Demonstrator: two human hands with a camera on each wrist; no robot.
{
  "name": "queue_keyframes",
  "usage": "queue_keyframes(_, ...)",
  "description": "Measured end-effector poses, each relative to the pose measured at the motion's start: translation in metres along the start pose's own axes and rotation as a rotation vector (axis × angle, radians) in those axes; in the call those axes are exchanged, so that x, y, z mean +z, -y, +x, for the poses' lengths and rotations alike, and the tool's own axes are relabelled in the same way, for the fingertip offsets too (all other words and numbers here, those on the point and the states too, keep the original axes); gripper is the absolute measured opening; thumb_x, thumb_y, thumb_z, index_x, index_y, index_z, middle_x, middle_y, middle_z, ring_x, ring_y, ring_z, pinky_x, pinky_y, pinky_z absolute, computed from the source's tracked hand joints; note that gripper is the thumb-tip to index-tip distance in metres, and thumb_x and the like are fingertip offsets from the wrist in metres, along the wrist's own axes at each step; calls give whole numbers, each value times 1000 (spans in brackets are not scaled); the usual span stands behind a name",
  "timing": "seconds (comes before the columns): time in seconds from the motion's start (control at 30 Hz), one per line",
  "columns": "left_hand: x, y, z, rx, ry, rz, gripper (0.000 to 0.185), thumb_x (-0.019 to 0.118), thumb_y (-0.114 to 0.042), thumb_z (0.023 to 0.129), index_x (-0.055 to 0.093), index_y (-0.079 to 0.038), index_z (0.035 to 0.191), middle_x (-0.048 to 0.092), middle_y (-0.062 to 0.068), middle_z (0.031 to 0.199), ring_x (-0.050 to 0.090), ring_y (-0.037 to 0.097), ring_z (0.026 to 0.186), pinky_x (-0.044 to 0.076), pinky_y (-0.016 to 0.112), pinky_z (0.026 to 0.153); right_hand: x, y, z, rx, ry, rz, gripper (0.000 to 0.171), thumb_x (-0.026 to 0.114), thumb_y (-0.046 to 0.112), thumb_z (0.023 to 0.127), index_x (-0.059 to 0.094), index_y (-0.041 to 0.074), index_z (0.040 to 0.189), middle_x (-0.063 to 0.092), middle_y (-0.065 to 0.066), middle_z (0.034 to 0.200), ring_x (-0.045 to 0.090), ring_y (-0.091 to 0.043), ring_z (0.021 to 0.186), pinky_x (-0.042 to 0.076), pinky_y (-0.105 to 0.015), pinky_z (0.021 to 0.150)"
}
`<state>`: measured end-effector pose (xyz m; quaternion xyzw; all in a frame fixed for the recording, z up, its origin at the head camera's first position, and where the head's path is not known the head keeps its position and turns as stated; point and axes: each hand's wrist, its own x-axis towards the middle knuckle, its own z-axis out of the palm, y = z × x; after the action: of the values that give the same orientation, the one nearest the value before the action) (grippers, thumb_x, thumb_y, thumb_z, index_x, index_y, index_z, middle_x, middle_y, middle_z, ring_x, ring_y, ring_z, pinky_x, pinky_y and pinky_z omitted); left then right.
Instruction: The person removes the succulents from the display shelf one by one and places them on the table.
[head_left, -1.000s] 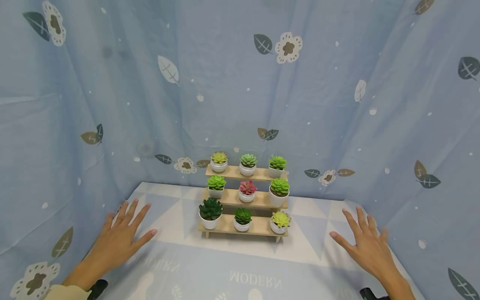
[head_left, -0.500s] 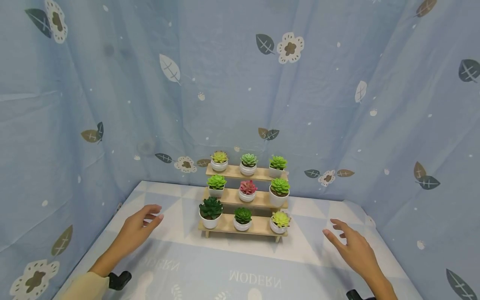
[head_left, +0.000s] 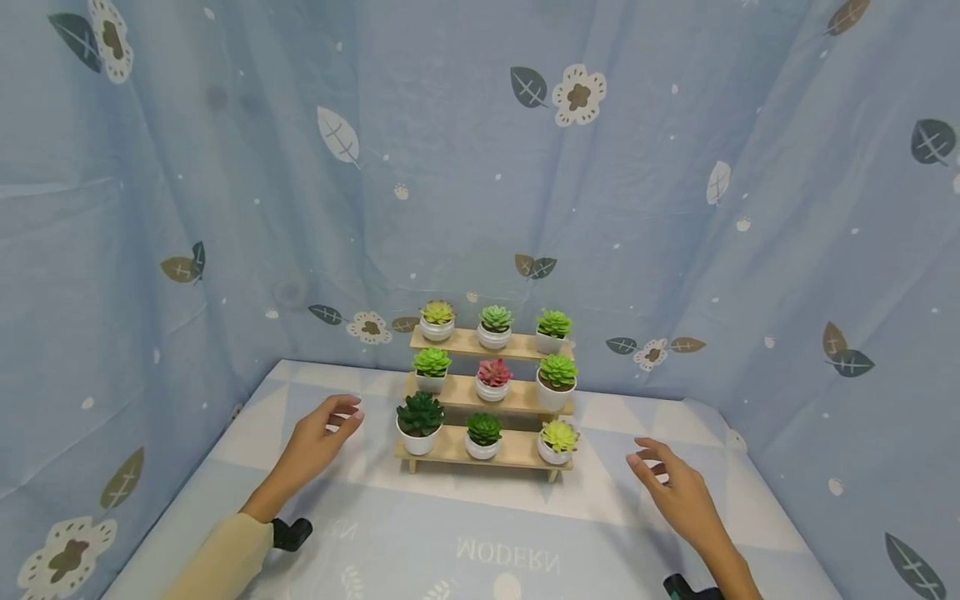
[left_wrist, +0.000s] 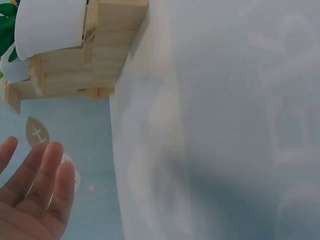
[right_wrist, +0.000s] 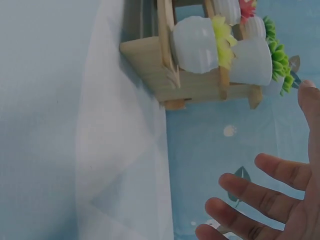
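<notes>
Both arms reached forward, apart from each other. The left hand (head_left: 318, 437) hung in the air with fingers loosely curled, empty. The right hand (head_left: 678, 492) did likewise, fingers spread.

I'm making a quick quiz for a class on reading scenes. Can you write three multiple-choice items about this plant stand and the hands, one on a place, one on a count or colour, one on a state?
1. Where does the pink succulent stand on the wooden stand?
A. middle step, centre
B. top step, left
C. bottom step, right

2. How many pots are there?
A. six
B. nine
C. twelve

3. What does the left hand hold?
A. a pot
B. the cloth
C. nothing

Answers:
1. A, it sits between two green plants on the second step.
2. B, three steps bear three each.
3. C, its fingers are loose and empty beside the stand; the right hand likewise.
</notes>
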<state>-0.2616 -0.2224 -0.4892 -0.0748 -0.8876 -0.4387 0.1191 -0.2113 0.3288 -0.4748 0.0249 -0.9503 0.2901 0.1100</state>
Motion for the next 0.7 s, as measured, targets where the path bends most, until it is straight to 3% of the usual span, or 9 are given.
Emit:
queue_keyframes(0.27,17,-6,18,-48,27,-51,55,55,-54,104,55,-12,140,63,14,129,61,30,112,53,47,87,21,5,7,-14,-26,54,57,54,54,105,58,12,142,69,-12,125,66,-26,105,53,-43,83)
queue_keyframes(0.43,27,-10,31,-72,73,-174,47,54,-48,107,54,-17,142,62,13,130,63,31,110,54,45,86,33,9,9,2,-15,99,57,55,56,104,59,14,142,68,-7,126,64,-23,105,51,-40,83)
queue_keyframes(0.7,45,-11,48,-101,118,-338,46,52,-42,109,48,-20,148,58,19,135,63,37,110,52,56,88,51,15,11,18,3,149,58,58,58,101,59,17,141,67,-5,127,64,-20,104,51,-40,84)
